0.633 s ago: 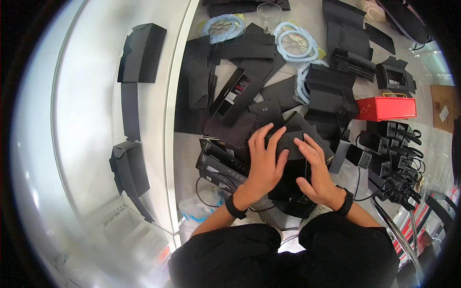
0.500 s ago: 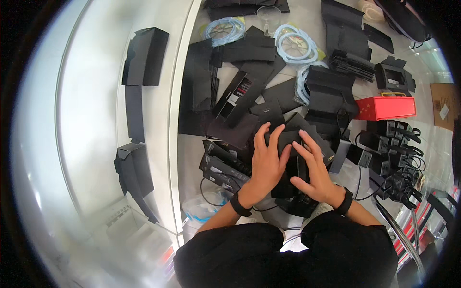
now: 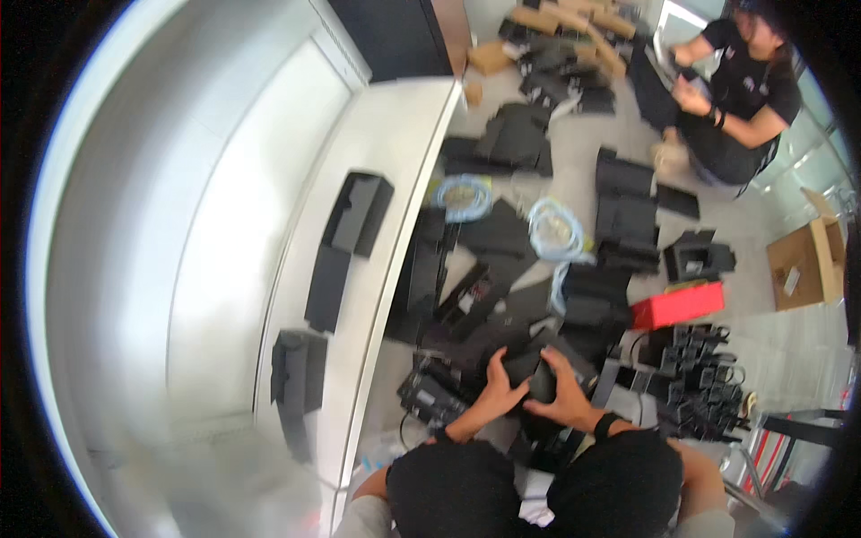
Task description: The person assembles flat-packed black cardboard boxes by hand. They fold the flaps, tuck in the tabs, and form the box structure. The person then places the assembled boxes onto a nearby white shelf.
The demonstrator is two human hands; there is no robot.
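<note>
My left hand (image 3: 500,392) and my right hand (image 3: 562,396) both press on a black box (image 3: 529,379) in front of my knees, one hand on each side of it. The box sits among a heap of black packaging pieces (image 3: 489,269) on the floor. A black wristband is on each wrist. A black device with cables (image 3: 430,396) lies just left of my left hand. The picture is blurred, so finer detail of the box is unclear.
A white counter (image 3: 395,179) runs along the left with black foam pieces (image 3: 357,213) on it. Coiled pale blue cables (image 3: 552,229), a red box (image 3: 677,305), a rack of black parts (image 3: 704,372) and a cardboard box (image 3: 807,264) lie around. Another person (image 3: 735,81) sits at the far right.
The view has swung upward and away, so more of the floor and another seated person show. My hands stay on the black box, now closer together.
</note>
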